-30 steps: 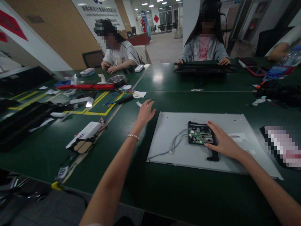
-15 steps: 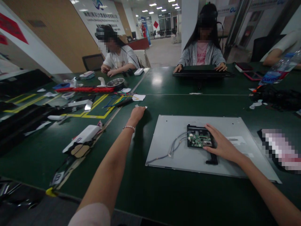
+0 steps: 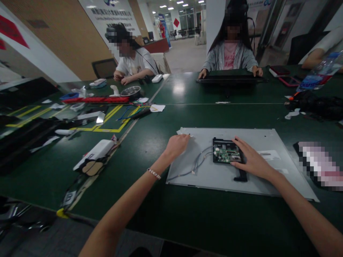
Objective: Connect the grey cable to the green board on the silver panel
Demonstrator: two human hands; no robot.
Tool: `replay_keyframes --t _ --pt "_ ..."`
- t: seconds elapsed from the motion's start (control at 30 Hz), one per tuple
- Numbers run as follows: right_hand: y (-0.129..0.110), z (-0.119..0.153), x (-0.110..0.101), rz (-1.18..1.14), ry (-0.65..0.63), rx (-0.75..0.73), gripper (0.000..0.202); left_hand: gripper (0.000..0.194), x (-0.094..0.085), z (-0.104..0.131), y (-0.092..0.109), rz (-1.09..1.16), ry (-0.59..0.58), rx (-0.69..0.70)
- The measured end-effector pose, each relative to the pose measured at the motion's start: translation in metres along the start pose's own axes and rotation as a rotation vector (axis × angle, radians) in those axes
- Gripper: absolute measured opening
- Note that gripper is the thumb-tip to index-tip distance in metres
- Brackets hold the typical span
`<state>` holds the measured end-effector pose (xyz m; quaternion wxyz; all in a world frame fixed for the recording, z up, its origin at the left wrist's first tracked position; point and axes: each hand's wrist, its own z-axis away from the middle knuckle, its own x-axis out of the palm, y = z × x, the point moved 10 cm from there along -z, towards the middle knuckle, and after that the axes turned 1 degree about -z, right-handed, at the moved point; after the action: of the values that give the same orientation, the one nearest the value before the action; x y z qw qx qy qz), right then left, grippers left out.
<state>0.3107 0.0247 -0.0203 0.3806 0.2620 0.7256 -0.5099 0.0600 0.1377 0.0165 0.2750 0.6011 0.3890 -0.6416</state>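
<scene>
A flat grey metal panel lies on the green table. On it sits a black bracket with a green circuit board, and grey cables run from the board to the panel's left edge. My right hand rests at the bracket's right side, thumb and fingers spread around its edge. Over the panel's upper left corner, my left hand is closed in a pinch; a small pale piece shows at its fingertips, too small to name.
Left on the table are a white battery-like pack, a red strip, wires and a metal bowl. A pixelated object lies right, near a bottle. Across the table, one person holds a black panel; another sits left.
My left hand has moved right, from the bare table to the panel's upper left corner, still pinched. My right hand has stayed at the bracket. The view has shifted slightly.
</scene>
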Motion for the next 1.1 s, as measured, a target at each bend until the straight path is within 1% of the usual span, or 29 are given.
replay_keyframes --t 0.07,0.1,0.2,0.33,0.43,0.5,0.57,0.63,0.7,0.77,0.83,0.97,1.1 --pt "0.000 0.000 0.000 0.007 -0.001 -0.001 0.086 0.029 -0.003 0.008 0.022 0.033 0.041 0.076" --pt "0.000 0.000 -0.001 0.010 0.001 -0.001 0.086 0.029 -0.007 0.010 0.029 0.056 0.074 0.100" --pt "0.000 0.000 -0.001 0.013 0.006 0.001 0.087 0.029 -0.015 0.010 0.038 0.140 0.142 0.114" --pt "0.001 0.000 -0.001 0.015 0.003 0.007 0.087 0.027 -0.023 0.000 0.045 0.183 0.148 0.089" --pt "0.000 0.000 -0.001 0.016 0.002 0.001 0.086 0.025 -0.033 -0.009 0.044 0.173 0.163 0.078" --pt "-0.002 -0.001 -0.002 0.016 0.002 -0.005 0.085 0.026 -0.041 -0.012 0.036 0.184 0.174 0.063" --pt "-0.003 -0.001 -0.003 0.014 0.001 -0.009 0.085 0.028 -0.044 -0.013 0.025 0.210 0.148 0.082" --pt "-0.004 -0.001 -0.004 0.012 0.006 -0.012 0.085 0.031 -0.041 -0.011 0.022 0.228 0.071 0.168" --pt "-0.004 -0.001 -0.004 0.010 0.010 -0.014 0.085 0.032 -0.034 -0.006 0.021 0.219 -0.007 0.256" --pt "-0.004 -0.001 -0.003 0.012 0.010 -0.013 0.085 0.033 -0.027 -0.002 0.020 0.185 -0.039 0.297" --pt "-0.002 0.000 -0.002 0.013 0.007 -0.010 0.085 0.032 -0.023 -0.001 0.022 0.137 -0.031 0.313" --pt "-0.001 0.000 -0.002 0.011 0.007 -0.003 0.085 0.028 -0.019 0.000 0.031 0.048 0.011 0.362" --pt "-0.002 0.000 -0.003 0.012 0.009 -0.003 0.084 0.025 -0.020 -0.003 0.040 -0.020 0.032 0.380"
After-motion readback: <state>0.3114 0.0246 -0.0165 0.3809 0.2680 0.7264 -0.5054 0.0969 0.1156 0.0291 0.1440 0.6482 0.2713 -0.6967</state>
